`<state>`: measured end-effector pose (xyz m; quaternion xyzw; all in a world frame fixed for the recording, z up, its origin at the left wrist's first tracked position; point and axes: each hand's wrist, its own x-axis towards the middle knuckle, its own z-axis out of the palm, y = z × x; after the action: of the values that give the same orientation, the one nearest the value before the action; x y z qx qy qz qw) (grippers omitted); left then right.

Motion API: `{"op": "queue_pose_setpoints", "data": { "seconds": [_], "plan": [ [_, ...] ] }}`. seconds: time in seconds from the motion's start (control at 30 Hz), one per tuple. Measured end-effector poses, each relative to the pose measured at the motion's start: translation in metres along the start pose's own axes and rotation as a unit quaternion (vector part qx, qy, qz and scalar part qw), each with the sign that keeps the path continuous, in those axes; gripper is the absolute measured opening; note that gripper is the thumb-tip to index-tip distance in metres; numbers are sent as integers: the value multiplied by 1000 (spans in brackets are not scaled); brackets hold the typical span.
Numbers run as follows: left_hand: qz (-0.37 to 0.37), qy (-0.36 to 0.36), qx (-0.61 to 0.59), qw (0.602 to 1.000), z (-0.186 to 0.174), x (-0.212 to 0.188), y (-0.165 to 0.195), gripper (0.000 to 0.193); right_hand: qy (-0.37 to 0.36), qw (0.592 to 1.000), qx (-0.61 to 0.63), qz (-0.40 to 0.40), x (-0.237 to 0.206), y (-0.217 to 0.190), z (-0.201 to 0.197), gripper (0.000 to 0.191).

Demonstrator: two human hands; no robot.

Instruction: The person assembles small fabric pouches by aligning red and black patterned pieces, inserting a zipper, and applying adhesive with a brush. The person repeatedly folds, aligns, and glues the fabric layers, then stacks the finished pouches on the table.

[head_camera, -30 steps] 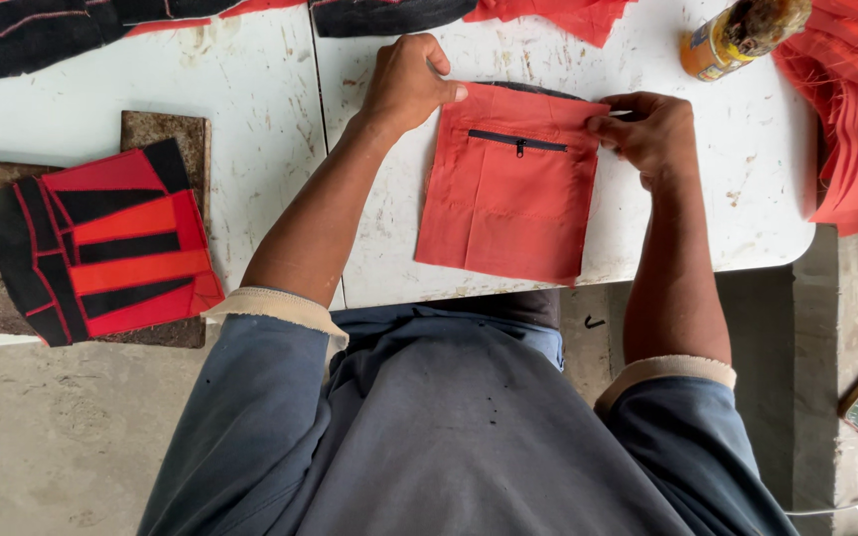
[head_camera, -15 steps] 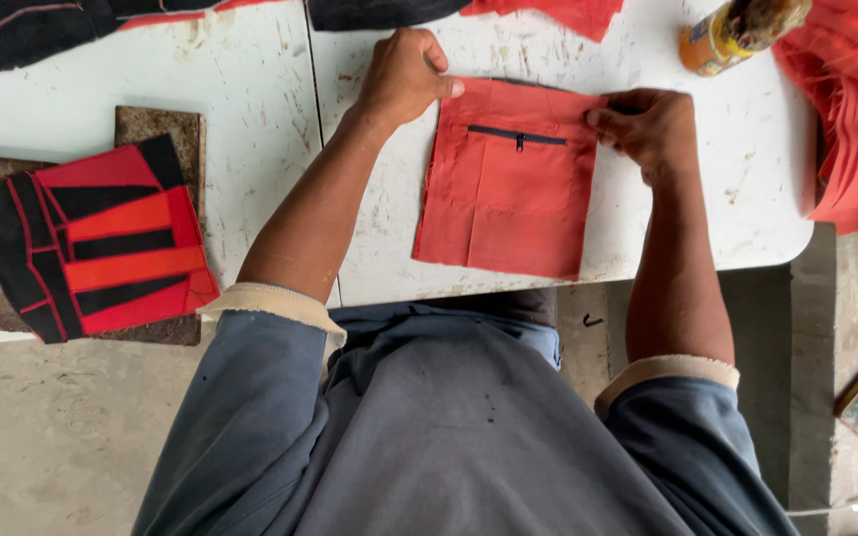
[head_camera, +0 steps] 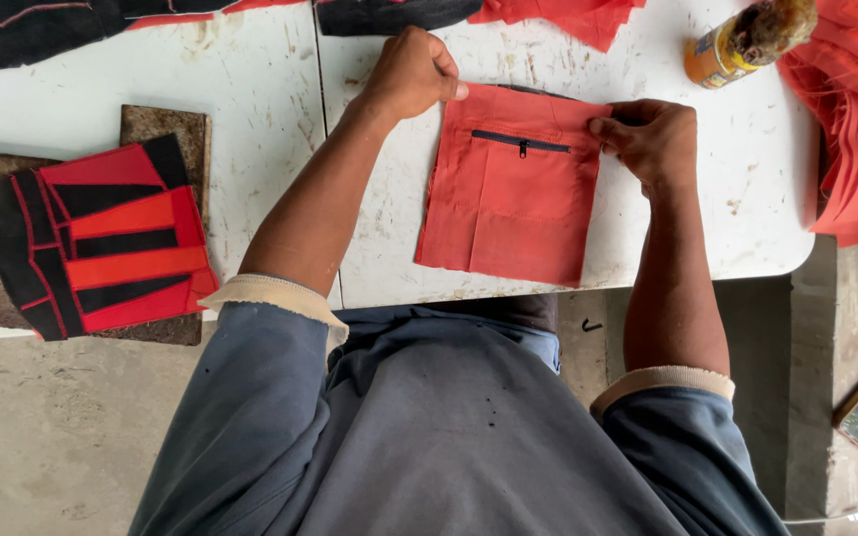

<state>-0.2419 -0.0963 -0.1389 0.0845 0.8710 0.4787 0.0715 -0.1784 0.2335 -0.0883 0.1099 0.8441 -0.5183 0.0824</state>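
White table [head_camera: 250, 89], red pocket panel [head_camera: 508, 213] between hands

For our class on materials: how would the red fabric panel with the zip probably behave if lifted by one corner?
The red fabric panel lies flat and creased on the white table, so it would likely droop limply. Its thin look suggests lightness. The zip may stiffen only the top, where the left hand and right hand pinch it.

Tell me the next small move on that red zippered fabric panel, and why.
Probably press the top edge flat. Left hand and right hand pinch the upper corners of the red fabric panel with a black zipper, lying on the white table.
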Motion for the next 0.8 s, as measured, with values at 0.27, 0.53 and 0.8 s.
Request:
{"op": "queue_pose_setpoints", "data": {
  "seconds": [0.27, 0.53, 0.8],
  "plan": [
    [-27, -22, -15, 999, -3, 2, 6, 20, 5, 1000, -5, -12, -1, 1, 1, 21],
    [-13, -39, -6, 999, -7, 4, 10, 17, 18, 1000, -19, -15, -2, -5, 4, 21],
    [-6, -45, 11, 999, -4, 9, 7, 19, 13, 1000, -14, -16, 0, -2, 3, 19]
  ]
}}
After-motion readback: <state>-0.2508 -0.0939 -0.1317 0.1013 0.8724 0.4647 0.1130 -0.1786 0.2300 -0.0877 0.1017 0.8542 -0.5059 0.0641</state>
